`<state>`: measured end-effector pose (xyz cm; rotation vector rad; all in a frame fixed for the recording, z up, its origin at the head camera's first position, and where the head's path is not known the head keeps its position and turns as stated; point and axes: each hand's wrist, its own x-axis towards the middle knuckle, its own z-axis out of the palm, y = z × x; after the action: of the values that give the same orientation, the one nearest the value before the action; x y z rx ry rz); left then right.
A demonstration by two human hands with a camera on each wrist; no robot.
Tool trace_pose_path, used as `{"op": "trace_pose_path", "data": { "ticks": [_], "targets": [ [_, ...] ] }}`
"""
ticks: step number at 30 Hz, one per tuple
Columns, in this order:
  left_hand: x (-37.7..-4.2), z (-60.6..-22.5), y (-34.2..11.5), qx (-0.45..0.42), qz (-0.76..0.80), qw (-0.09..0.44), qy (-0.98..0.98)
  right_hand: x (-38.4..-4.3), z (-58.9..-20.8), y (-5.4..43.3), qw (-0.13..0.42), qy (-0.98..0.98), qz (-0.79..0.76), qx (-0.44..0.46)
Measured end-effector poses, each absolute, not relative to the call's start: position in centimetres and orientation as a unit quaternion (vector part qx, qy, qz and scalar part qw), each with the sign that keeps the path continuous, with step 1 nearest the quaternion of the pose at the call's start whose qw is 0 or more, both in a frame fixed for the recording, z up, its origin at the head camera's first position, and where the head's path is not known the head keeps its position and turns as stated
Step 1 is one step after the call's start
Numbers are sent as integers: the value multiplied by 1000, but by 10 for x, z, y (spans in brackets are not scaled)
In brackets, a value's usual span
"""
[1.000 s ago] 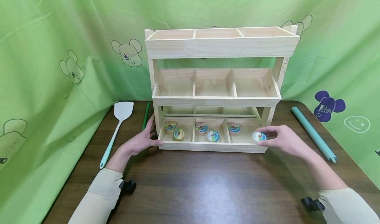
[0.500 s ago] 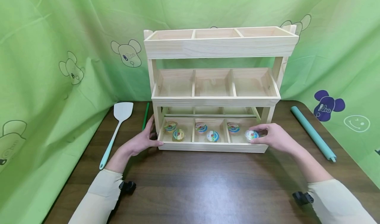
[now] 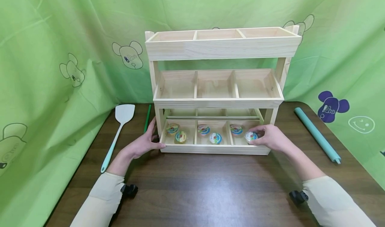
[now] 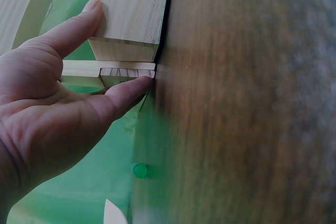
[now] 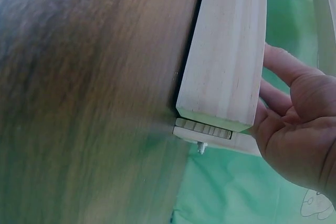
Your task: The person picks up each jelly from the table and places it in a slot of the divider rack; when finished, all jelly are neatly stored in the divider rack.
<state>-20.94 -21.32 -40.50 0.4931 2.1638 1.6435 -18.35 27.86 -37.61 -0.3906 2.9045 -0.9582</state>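
Observation:
A pale wooden three-tier rack [image 3: 218,104] stands at the back of the table. My left hand [image 3: 145,144] rests against its lower left corner, thumb on the front end and fingers along the side post, as the left wrist view [image 4: 58,82] also shows. My right hand [image 3: 270,137] pinches a small jelly cup [image 3: 250,136] with a printed lid between thumb and fingers, in the right compartment of the bottom tray. Another jelly cup [image 3: 236,129] lies behind it to the left. In the right wrist view the front board hides the cup and the fingertips.
Pairs of jelly cups lie in the bottom tray's middle [image 3: 215,138] and left [image 3: 180,137] compartments. A spatula [image 3: 120,133] and a green stick [image 3: 147,117] lie left of the rack. On the right lies a teal roll [image 3: 317,135]. A green curtain [image 3: 90,26] hangs behind.
My right hand has moved left with the pinched jelly cup, from the right end of the bottom tray further into its right compartment. My left hand has stayed at the corner.

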Motion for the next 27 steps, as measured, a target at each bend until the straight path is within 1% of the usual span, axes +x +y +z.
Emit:
{"op": "trace_pose_path", "data": {
  "ticks": [14, 21, 24, 27],
  "targets": [
    [-212, -406, -215, 176, 585, 189, 769, -190, -376, 270, 23, 951, -279, -131],
    [-213, -408, -216, 187, 577, 181, 774, -185, -366, 264, 44, 958, -262, -108],
    [-210, -404, -217, 188, 547, 161, 800, -179, -357, 262, 25, 960, -261, -93],
    [-208, -396, -218, 185, 492, 132, 841, -171, -348, 256, -10, 955, -280, -94]
  ]
}}
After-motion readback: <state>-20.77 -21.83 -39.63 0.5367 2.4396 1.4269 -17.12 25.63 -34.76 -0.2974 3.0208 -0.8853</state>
